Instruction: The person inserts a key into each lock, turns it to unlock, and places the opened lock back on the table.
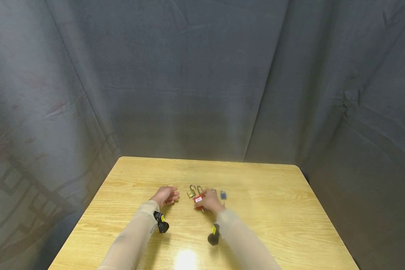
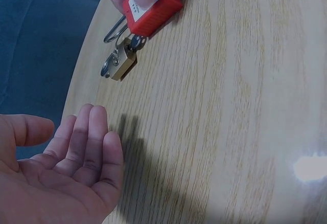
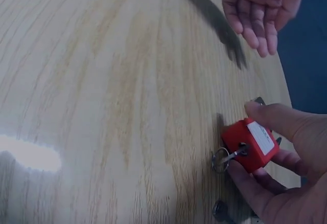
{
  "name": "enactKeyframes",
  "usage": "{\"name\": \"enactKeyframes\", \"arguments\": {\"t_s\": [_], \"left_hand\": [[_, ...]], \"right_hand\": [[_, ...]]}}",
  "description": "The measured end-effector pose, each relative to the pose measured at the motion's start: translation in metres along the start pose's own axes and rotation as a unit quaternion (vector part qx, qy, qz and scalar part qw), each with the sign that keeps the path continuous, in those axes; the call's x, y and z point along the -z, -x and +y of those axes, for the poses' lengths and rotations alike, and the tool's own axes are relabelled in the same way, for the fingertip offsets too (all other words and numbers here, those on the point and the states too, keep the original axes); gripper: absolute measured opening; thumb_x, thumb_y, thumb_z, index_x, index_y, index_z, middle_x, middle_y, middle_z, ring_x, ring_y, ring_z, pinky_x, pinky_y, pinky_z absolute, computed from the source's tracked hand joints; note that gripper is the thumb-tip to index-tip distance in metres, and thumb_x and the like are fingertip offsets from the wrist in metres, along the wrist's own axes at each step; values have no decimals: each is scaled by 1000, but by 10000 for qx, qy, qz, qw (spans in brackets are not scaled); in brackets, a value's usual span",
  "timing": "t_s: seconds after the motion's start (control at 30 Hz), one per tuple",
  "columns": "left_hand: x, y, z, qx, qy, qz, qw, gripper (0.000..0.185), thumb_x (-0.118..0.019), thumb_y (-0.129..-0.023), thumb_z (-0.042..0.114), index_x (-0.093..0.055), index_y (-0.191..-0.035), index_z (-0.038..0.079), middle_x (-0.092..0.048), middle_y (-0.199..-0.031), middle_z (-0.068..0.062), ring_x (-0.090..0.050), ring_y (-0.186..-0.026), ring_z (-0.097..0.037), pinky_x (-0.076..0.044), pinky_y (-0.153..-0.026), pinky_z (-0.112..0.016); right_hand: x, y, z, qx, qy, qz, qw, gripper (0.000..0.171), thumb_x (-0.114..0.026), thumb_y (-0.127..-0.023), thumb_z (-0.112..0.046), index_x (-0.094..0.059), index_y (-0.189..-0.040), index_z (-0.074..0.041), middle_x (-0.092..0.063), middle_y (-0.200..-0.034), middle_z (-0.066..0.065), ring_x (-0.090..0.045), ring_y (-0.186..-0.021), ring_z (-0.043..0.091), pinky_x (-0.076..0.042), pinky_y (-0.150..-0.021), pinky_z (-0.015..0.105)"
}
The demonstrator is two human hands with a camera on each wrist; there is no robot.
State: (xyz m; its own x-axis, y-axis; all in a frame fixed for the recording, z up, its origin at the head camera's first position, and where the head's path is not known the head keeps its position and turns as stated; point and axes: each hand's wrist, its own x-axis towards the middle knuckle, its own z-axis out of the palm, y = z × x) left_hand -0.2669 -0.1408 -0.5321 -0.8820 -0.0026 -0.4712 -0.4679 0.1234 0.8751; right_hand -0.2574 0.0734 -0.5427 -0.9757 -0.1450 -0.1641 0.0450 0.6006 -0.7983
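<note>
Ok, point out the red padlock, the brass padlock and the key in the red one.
red padlock (image 3: pixel 251 146), right wrist view, on its red body
brass padlock (image 2: pixel 122 66), left wrist view, on its brass body
key (image 3: pixel 230 156), right wrist view, on its shaft

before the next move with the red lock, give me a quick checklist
1. Right hand grips red lock: ok.
2. Key seated in the lock's bottom: ok.
3. Left hand open and holding nothing: ok.
4. Brass lock apart from the left hand, beside the red lock: ok.
5. Red lock's shackle open or shut: cannot tell, mostly hidden.
6. Blue lock out of the way: ok.
</note>
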Motion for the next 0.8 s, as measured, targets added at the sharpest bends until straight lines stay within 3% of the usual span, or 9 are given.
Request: {"name": "enactKeyframes", "arguments": {"t_s": [0.17, 0.37, 0.7, 0.8], "left_hand": [[0, 2, -1, -10, -13, -37, 10000, 38, -40, -99, 4, -48, -134, -6, -61, -124, -24, -67, -86, -18, -54, -81, -31], [0, 2, -2, 39, -4, -22, 10000, 37, -39, -100, 6, -49, -134, -5, -61, -125, -23, -67, -85, -17, -54, -79, -30], [2, 2, -1, 18, 72, -66, 10000, 39, -41, -97, 1, -48, -134, -6, -61, -124, -24, -67, -78, -13, -54, -79, -29], [2, 2, -1, 20, 97, -39, 9999, 39, -42, -97, 2, -48, -135, -7, -61, -123, -24, -67, -77, -12, -54, -79, -29]], "right_hand": [[-7, -2, -2, 72, 883, 234, 9958, 63, -90, -54, -6, -59, -108, 1, -57, -98, 15, -51, -93, 30, -53, -83, 42], [-15, -6, -2, 344, 1842, 459, 9812, 51, -88, -55, -4, -59, -96, 0, -60, -83, 10, -55, -79, 26, -54, -74, 38], [-14, 1, -9, 131, 1910, 361, 9808, 32, -85, -62, -4, -60, -80, 2, -56, -75, 9, -53, -66, 21, -52, -60, 32], [-14, 1, -7, 252, 2020, 357, 9784, 31, -83, -62, -6, -59, -79, 2, -55, -74, 9, -52, -65, 21, -51, -59, 31]]}}
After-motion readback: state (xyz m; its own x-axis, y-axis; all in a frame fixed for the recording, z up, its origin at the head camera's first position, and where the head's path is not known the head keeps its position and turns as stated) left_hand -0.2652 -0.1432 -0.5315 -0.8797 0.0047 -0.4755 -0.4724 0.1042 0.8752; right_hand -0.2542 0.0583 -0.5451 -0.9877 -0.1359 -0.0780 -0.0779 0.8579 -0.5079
